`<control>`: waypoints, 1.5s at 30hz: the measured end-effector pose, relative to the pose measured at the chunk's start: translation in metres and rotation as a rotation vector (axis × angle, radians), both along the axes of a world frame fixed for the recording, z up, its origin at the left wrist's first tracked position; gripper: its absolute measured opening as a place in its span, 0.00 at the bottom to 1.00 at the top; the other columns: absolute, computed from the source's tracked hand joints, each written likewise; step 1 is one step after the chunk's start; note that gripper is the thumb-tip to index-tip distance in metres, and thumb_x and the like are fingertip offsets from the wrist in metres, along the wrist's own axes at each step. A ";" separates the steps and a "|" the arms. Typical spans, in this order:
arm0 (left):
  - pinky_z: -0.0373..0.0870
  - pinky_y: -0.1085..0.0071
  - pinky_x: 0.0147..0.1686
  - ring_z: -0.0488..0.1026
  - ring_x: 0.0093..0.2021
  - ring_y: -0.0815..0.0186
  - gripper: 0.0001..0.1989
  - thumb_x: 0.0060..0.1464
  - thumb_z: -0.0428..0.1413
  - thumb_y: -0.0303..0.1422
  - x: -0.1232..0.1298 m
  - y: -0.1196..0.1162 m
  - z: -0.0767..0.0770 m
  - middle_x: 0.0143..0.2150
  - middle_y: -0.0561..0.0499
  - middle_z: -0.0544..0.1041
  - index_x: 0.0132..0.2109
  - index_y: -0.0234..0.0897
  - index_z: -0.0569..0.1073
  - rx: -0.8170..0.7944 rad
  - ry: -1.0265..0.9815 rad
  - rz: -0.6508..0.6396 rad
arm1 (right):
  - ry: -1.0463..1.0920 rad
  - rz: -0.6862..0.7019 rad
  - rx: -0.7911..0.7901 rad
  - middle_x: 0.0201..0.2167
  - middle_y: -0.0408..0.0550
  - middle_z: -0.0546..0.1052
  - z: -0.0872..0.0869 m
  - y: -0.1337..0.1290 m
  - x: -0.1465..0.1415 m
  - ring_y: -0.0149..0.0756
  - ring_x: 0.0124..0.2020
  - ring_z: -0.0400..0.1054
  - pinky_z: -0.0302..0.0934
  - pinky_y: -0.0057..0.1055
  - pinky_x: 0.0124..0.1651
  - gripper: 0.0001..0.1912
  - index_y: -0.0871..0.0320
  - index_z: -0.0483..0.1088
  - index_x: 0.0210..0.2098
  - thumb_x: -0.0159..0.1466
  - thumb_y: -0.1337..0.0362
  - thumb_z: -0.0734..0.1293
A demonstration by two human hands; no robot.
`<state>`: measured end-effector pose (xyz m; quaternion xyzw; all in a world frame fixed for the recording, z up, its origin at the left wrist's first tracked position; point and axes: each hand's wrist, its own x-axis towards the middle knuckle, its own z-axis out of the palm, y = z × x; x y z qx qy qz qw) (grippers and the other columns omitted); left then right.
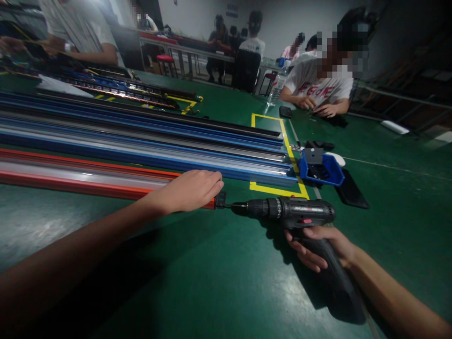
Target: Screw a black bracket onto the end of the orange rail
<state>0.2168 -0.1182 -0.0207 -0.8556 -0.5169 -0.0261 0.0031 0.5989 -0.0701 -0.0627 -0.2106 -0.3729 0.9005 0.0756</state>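
Note:
My right hand (318, 245) is wrapped round the grip of a black cordless drill (303, 212), which points left. The drill's bit meets a small black end cap (221, 199) at the right end of a red-orange metal profile (88, 176). Over that same end lies my left hand (194, 188), its fingers curled down around the profile and partly hidden. Just behind, several blue and black profiles (197, 157) lie side by side, parallel to the red-orange one.
Right of the profiles, a blue bin (323, 176) holds black parts beside a dark phone-like slab (353, 188). Yellow tape (278, 190) marks the green table. A water bottle (277, 89) stands farther back. Across the table sits a person (318, 89); another is at upper left.

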 end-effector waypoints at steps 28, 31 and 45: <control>0.68 0.62 0.42 0.73 0.40 0.60 0.19 0.70 0.38 0.36 -0.003 0.001 -0.003 0.41 0.44 0.75 0.45 0.34 0.72 -0.001 -0.027 -0.006 | 0.053 0.011 -0.003 0.31 0.49 0.75 -0.001 0.000 -0.001 0.22 0.16 0.64 0.69 0.24 0.25 0.17 0.68 0.74 0.49 0.68 0.61 0.64; 0.68 0.62 0.42 0.74 0.41 0.60 0.19 0.71 0.37 0.35 -0.003 0.001 -0.003 0.41 0.44 0.75 0.45 0.34 0.72 -0.001 -0.026 -0.010 | 0.057 0.023 -0.019 0.31 0.49 0.75 -0.002 0.001 -0.001 0.23 0.16 0.66 0.69 0.25 0.25 0.17 0.68 0.74 0.49 0.68 0.60 0.65; 0.67 0.63 0.42 0.74 0.40 0.60 0.20 0.71 0.38 0.37 -0.002 0.001 -0.004 0.41 0.46 0.76 0.44 0.35 0.72 0.000 -0.065 0.006 | 0.050 0.019 -0.042 0.31 0.50 0.75 0.001 0.001 -0.002 0.23 0.17 0.67 0.70 0.25 0.27 0.16 0.69 0.73 0.50 0.68 0.63 0.64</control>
